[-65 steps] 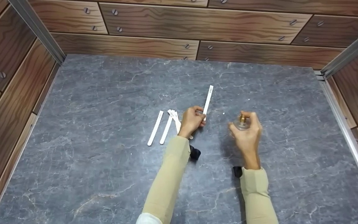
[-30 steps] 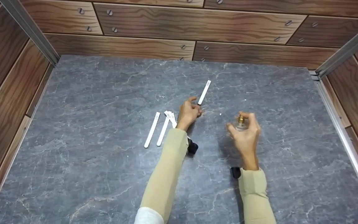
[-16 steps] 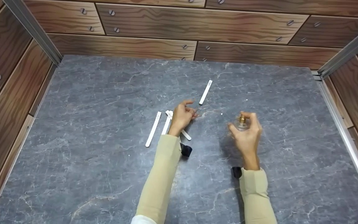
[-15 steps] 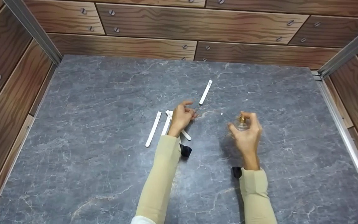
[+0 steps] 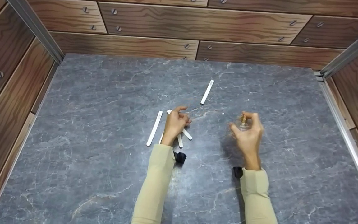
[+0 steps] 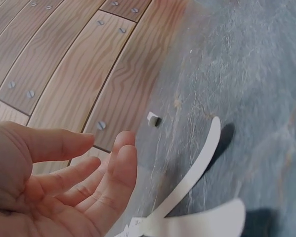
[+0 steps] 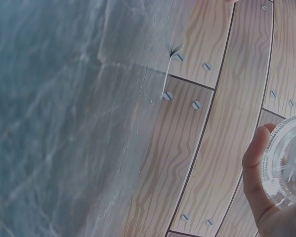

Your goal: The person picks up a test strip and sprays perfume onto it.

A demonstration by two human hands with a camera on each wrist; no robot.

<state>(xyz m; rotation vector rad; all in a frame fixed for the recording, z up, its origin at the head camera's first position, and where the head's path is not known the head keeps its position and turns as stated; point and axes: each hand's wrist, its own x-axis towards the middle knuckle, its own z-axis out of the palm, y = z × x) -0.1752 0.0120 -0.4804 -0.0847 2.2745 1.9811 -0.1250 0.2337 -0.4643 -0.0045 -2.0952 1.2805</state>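
My right hand [image 5: 250, 135] holds a small clear glass perfume bottle [image 5: 243, 126] with a gold spray top, a finger at the top. In the right wrist view the ribbed glass base of the bottle [image 7: 285, 173] faces the camera. My left hand [image 5: 174, 126], fingers loosely bent and holding nothing, hovers over overlapping white paper tester strips [image 5: 186, 134], partly hiding them. The left wrist view has two rounded strip ends [image 6: 194, 165] curving up beside the hand. One more tester strip [image 5: 154, 128] lies apart on the left. Another single strip [image 5: 207, 92] lies farther back, beyond my left hand.
The grey marble-patterned tabletop [image 5: 98, 174] is bounded by wood-plank-print walls [image 5: 154, 23] at the back and sides. Metal rails [image 5: 346, 130] run along the side edges. Tiny white specks [image 5: 223, 114] dot the surface between the hands.
My left hand has let go of a tester strip, leaving it at the back, and drawn back left and toward me over the other strips. The right hand stays put with the bottle.
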